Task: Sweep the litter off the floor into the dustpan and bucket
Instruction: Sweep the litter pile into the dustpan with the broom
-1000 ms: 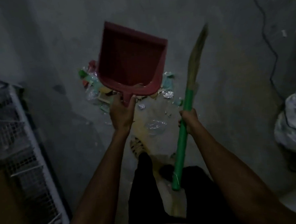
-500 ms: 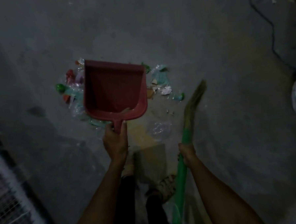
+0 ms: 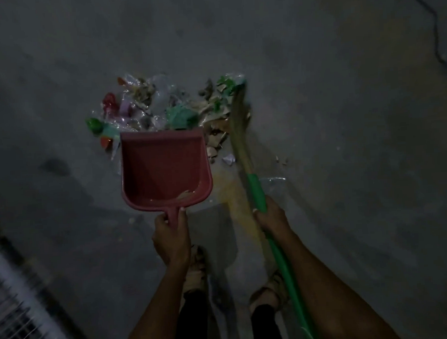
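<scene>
Left hand (image 3: 171, 239) grips the dustpan (image 3: 165, 169) handle; right hand (image 3: 270, 216) grips the broom (image 3: 256, 191) beside the litter (image 3: 162, 107).

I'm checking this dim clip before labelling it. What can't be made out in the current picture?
Head view only:
- Bucket: not in frame.
- Broom bristles: motion-blurred, so contact with the litter pile is unclear.
- Litter pieces: too dark and small to identify.
- Dustpan handle: mostly covered by the left hand.
- Broom's handle end: cut off by the bottom edge, below the right hand.

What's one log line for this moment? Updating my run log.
left hand: grips red plastic dustpan | right hand: grips green-handled broom | litter pile: unswept
</scene>
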`<control>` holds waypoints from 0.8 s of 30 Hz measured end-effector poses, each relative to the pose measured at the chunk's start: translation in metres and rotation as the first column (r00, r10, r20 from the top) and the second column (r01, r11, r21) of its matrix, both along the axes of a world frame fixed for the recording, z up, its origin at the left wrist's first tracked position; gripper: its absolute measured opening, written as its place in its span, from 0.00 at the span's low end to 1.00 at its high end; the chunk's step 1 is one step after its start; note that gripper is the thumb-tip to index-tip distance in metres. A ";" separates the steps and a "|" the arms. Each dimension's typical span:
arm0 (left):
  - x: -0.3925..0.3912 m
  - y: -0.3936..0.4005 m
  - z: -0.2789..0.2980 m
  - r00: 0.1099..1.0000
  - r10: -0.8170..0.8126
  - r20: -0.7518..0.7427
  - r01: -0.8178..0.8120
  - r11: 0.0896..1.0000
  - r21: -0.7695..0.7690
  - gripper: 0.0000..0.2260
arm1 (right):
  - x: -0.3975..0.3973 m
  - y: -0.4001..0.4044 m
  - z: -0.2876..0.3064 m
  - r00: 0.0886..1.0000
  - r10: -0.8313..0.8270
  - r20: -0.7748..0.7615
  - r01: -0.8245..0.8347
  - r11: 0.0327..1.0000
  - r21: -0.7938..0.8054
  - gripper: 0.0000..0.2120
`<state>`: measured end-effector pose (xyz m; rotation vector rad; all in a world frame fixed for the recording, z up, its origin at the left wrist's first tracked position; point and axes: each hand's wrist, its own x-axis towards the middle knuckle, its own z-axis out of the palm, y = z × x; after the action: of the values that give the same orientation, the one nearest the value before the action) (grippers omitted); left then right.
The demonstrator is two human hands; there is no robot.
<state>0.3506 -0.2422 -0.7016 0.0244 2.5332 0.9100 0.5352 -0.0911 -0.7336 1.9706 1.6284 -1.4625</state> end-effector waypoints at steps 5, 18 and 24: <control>-0.028 -0.038 0.017 0.999 0.028 0.020 -0.027 1.000 -0.015 0.15 | -0.028 -0.049 0.032 0.998 0.059 -0.007 -0.058 0.996 0.067 0.25; -0.048 -0.049 0.033 0.991 -0.130 0.011 0.129 0.990 0.055 0.16 | -0.033 -0.056 0.002 0.933 -0.334 0.129 0.311 0.935 0.170 0.24; -0.029 -0.063 0.011 0.980 -0.198 -0.026 0.200 0.976 0.085 0.16 | -0.040 -0.049 -0.004 0.970 -0.226 0.093 0.231 0.972 -0.052 0.12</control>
<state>0.3220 -0.3048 -0.6908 0.3089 2.4514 0.9417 0.4948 -0.1396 -0.7375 2.2134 1.3408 -1.4611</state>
